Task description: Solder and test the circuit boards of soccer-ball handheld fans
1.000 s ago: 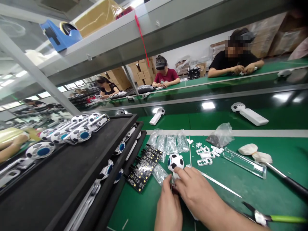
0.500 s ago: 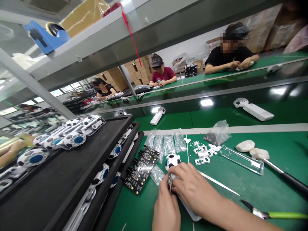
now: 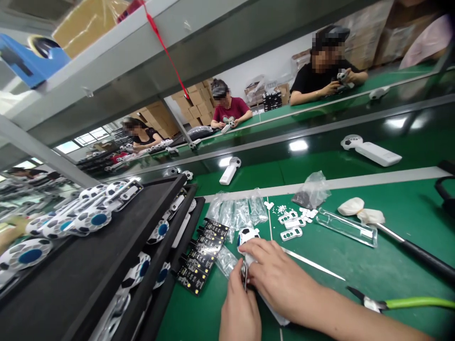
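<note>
A white handheld fan with a football-patterned head (image 3: 248, 234) lies at a slant on the green bench, its handle mostly under my hands. My right hand (image 3: 284, 279) is closed over the fan just below the head, fingers bent round its side. My left hand (image 3: 240, 305) is closed against the handle's left side, thumb and fingertips at a thin dark-edged part (image 3: 244, 275) there. What that part is, my fingers hide. Left of the hands lies a black circuit board panel (image 3: 202, 258), close to clear plastic bags (image 3: 236, 213).
Stacked black trays (image 3: 117, 237) with football-patterned parts stand left. Small white plates (image 3: 292, 233), a clear plastic piece (image 3: 350, 227), a black-handled tool (image 3: 419, 253) and green-handled cutters (image 3: 408, 302) lie right. Beyond, fans (image 3: 373, 150) rest on the conveyor; co-workers (image 3: 231, 111) sit opposite.
The view has turned slightly, so most things appear farther left. Both my hands stay on the fan with little change. Two co-workers opposite now hold up football-patterned pieces.
</note>
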Motion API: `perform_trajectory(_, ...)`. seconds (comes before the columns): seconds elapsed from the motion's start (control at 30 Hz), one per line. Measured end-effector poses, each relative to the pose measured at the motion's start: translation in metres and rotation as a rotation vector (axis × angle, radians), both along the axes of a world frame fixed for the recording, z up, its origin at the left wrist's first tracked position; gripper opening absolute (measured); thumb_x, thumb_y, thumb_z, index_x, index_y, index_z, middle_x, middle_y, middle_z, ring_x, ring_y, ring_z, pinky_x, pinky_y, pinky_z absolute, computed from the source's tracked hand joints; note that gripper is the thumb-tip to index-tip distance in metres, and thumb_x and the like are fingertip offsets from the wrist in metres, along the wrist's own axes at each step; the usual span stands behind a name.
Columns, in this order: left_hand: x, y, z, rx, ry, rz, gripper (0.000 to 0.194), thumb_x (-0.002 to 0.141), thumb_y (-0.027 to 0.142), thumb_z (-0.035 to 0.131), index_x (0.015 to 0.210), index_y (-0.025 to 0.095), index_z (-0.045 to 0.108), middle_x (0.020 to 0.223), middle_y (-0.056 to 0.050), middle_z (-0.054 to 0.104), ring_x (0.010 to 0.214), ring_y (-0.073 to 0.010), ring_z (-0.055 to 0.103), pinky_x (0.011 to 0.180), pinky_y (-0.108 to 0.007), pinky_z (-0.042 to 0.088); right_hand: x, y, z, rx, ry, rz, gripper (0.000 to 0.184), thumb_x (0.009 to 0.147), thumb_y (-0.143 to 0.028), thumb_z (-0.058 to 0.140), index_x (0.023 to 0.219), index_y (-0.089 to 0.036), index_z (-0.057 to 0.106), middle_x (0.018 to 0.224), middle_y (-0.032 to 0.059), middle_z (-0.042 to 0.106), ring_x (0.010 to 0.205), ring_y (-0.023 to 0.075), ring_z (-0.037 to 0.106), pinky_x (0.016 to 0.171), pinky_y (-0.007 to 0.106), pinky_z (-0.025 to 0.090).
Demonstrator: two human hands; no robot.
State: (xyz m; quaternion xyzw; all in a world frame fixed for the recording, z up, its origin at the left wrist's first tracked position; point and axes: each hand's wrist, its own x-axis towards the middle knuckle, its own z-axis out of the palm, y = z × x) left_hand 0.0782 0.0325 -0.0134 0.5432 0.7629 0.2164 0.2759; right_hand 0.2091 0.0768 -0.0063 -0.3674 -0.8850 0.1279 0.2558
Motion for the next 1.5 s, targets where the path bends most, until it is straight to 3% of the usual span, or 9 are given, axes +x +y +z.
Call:
perform_trajectory(0.23, 0.003, 0.000, 0.003, -0.011, 0.031, 0.030, 0.047, 0.084, 0.013, 0.027, 0.130, 0.013, 0.038, 0.124, -0.019, 0.057, 0.110, -0.0295, 0.058, 0.088, -0.039, 0.042, 0.001, -0.005, 0.002, -0.059, 0.039, -0.043, 0.020, 0.094, -0.016, 0.040, 0.096, -0.016, 0.060, 0.140, 0.0047, 0.043, 0.135, 0.0223, 0.023, 0.105, 0.044, 0.030)
perform_trajectory(0.43, 0.001, 0.001, 0.000, -0.083, 0.091, -0.020, 0.051, 0.085, 0.013, 0.028, 0.136, 0.013, 0.029, 0.134, -0.021, 0.048, 0.114, -0.0315, 0.055, 0.088, -0.041, 0.042, 0.001, -0.005, 0.005, -0.154, 0.123, -0.046, 0.022, 0.092, -0.015, 0.039, 0.088, -0.015, 0.061, 0.141, 0.0079, 0.042, 0.136, 0.0252, 0.021, 0.106, 0.048, 0.029)
perform_trajectory(0.8, 0.012, 0.004, -0.004, -0.050, 0.169, 0.102, 0.050, 0.088, 0.025, 0.034, 0.136, 0.013, 0.028, 0.130, -0.021, 0.053, 0.112, -0.0323, 0.057, 0.088, -0.043, 0.043, -0.007, -0.008, -0.005, -0.283, 0.240, -0.111, 0.021, 0.087, -0.010, 0.040, 0.084, -0.018, 0.059, 0.145, 0.0029, 0.038, 0.139, 0.0234, 0.017, 0.109, 0.051, 0.027)
perform_trajectory(0.93, 0.014, 0.006, -0.007, 0.006, 0.142, 0.135, 0.053, 0.085, 0.029, 0.041, 0.135, 0.012, 0.030, 0.134, -0.023, 0.049, 0.116, -0.0322, 0.054, 0.092, -0.043, 0.042, -0.010, -0.012, -0.004, -0.366, 0.315, -0.145, 0.023, 0.089, -0.013, 0.037, 0.090, -0.018, 0.060, 0.149, 0.0010, 0.030, 0.140, 0.0212, 0.013, 0.112, 0.049, 0.025)
perform_trajectory(1.2, 0.013, 0.006, -0.006, 0.014, 0.054, 0.140, 0.059, 0.079, 0.030, 0.047, 0.133, 0.011, 0.034, 0.131, -0.022, 0.052, 0.110, -0.0334, 0.058, 0.088, -0.042, 0.045, -0.010, -0.019, 0.002, -0.485, 0.285, -0.107, 0.026, 0.088, -0.016, 0.036, 0.099, -0.012, 0.058, 0.153, 0.0067, 0.011, 0.141, 0.0245, 0.005, 0.112, 0.047, 0.027)
perform_trajectory(1.27, 0.012, 0.005, -0.007, -0.003, 0.030, 0.136, 0.057, 0.081, 0.027, 0.042, 0.134, 0.011, 0.033, 0.130, -0.022, 0.053, 0.112, -0.0333, 0.056, 0.090, -0.043, 0.043, -0.007, -0.016, 0.004, -0.445, 0.244, -0.097, 0.023, 0.086, -0.015, 0.039, 0.096, -0.015, 0.059, 0.153, 0.0041, 0.016, 0.141, 0.0246, 0.006, 0.111, 0.049, 0.026)
perform_trajectory(1.37, 0.004, 0.001, -0.009, 0.052, -0.054, 0.031, 0.056, 0.081, 0.026, 0.038, 0.134, 0.010, 0.032, 0.132, -0.022, 0.049, 0.119, -0.0322, 0.050, 0.095, -0.044, 0.039, 0.003, -0.006, 0.012, -0.353, 0.148, -0.084, 0.021, 0.083, -0.011, 0.043, 0.086, -0.019, 0.062, 0.150, 0.0009, 0.029, 0.140, 0.0267, 0.014, 0.109, 0.052, 0.029)
perform_trajectory(1.43, -0.005, -0.003, -0.008, 0.074, -0.228, -0.054, 0.066, 0.078, 0.030, 0.044, 0.137, 0.010, 0.025, 0.132, -0.021, 0.047, 0.110, -0.0296, 0.056, 0.087, -0.039, 0.045, 0.012, 0.002, 0.019, -0.326, 0.122, -0.091, 0.023, 0.085, -0.012, 0.043, 0.091, -0.021, 0.064, 0.146, 0.0022, 0.038, 0.137, 0.0265, 0.026, 0.106, 0.049, 0.034)
perform_trajectory(1.5, -0.016, -0.008, -0.003, 0.026, -0.487, -0.057, 0.080, 0.072, 0.035, 0.054, 0.139, 0.012, 0.017, 0.125, -0.019, 0.051, 0.087, -0.0236, 0.063, 0.070, -0.033, 0.050, 0.024, 0.008, 0.026, -0.343, 0.133, -0.119, 0.025, 0.088, -0.015, 0.045, 0.104, -0.024, 0.061, 0.136, 0.0027, 0.050, 0.126, 0.0235, 0.045, 0.100, 0.043, 0.043)
